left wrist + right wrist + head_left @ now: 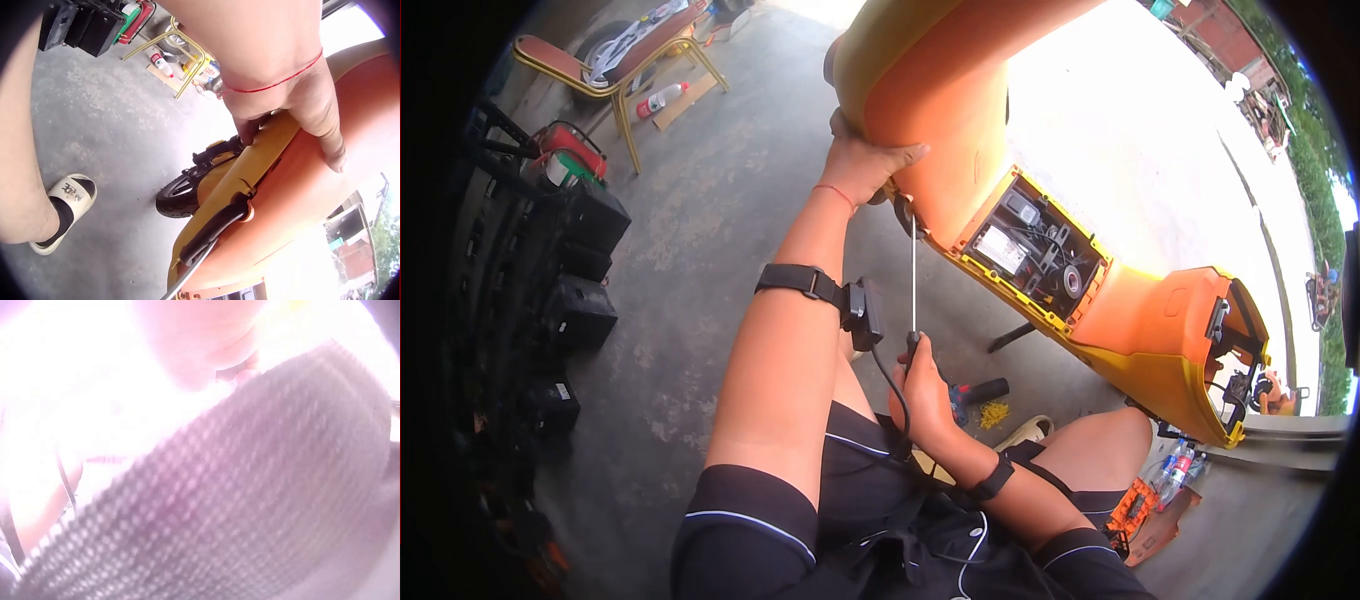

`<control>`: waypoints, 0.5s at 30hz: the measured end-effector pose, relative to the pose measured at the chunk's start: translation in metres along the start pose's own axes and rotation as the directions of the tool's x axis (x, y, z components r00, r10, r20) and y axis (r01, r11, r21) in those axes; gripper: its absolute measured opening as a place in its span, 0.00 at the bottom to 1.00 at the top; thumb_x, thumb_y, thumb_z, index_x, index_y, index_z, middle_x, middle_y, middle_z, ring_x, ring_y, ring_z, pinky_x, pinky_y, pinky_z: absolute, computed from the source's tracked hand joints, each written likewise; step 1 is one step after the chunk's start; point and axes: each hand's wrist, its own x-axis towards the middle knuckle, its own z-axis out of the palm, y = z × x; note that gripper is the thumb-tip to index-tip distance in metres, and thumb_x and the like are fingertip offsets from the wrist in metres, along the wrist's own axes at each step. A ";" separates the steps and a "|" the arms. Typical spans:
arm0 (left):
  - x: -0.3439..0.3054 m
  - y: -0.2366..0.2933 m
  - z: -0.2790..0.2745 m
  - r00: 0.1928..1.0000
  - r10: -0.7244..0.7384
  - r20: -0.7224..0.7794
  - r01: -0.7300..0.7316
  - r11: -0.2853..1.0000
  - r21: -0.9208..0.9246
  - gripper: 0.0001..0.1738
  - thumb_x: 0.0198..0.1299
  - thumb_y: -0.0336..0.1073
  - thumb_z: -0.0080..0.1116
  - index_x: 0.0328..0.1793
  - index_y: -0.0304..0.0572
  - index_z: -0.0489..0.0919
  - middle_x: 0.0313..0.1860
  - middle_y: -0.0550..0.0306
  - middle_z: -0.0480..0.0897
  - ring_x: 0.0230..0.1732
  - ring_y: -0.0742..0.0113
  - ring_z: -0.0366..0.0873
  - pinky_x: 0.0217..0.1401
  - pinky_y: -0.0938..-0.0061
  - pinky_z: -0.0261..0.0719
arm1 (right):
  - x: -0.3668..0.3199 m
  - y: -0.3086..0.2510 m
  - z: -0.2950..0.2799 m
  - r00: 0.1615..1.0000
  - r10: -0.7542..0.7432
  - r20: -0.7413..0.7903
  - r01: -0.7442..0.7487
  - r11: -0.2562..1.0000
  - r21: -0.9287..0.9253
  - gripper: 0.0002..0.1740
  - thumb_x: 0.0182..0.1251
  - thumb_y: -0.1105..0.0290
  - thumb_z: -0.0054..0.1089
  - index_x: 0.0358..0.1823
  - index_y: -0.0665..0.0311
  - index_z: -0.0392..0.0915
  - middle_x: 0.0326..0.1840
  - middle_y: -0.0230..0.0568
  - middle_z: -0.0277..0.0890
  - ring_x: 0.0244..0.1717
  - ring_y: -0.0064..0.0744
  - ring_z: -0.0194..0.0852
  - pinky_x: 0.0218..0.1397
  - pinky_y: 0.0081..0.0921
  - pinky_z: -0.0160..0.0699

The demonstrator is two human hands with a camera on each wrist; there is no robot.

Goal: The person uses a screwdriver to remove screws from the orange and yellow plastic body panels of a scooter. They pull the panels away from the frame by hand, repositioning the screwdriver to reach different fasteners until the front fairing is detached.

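An orange and yellow scooter body (960, 190) slants across the head view, with an uncovered compartment (1032, 250) in its middle. My left hand (865, 165) grips the body's edge, thumb on the orange face and fingers behind the rim. In the left wrist view, that hand (294, 106) is above a black curved part (215, 231) on the yellow side. My right hand (925, 395) holds a long screwdriver (914, 270) by its dark handle, the shaft reaching up to the black part below my left hand. The right wrist view is overexposed and mostly filled by blurred fabric (237, 475).
Black boxes (585, 310) line the left side. A chair (615, 70) and a bottle (662, 100) are at the upper left. A power tool (980, 392) and yellow pieces (994, 414) lie beneath the body; bottles (1175, 472) and an orange tray (1132, 508) are at the lower right.
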 end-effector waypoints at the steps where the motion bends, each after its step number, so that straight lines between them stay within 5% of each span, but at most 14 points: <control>1: 0.000 -0.001 -0.001 1.000 -0.003 -0.004 0.003 1.000 0.000 0.56 0.43 0.44 0.81 0.71 0.29 0.55 0.67 0.43 0.60 0.67 0.52 0.71 0.62 0.66 0.85 | 0.001 0.004 -0.002 1.000 -0.016 -0.015 0.016 1.000 0.023 0.32 0.68 0.72 0.51 0.71 0.74 0.54 0.50 0.65 0.78 0.44 0.68 0.80 0.47 0.53 0.80; 7: 0.000 0.005 -0.002 0.999 -0.039 -0.004 0.039 0.999 0.029 0.57 0.42 0.43 0.81 0.72 0.29 0.56 0.68 0.41 0.59 0.66 0.51 0.72 0.64 0.65 0.83 | 0.007 0.019 -0.041 0.995 -0.099 -0.003 0.099 0.995 0.024 0.28 0.67 0.72 0.54 0.67 0.71 0.60 0.44 0.62 0.80 0.44 0.66 0.81 0.47 0.51 0.79; 15: -0.004 0.000 -0.001 0.999 -0.037 -0.027 0.038 0.998 0.053 0.60 0.43 0.48 0.80 0.75 0.32 0.53 0.68 0.41 0.55 0.71 0.49 0.59 0.78 0.66 0.65 | -0.003 0.008 -0.092 0.998 -0.019 0.058 0.019 1.000 0.010 0.26 0.68 0.70 0.58 0.66 0.67 0.66 0.43 0.58 0.81 0.46 0.60 0.82 0.50 0.43 0.78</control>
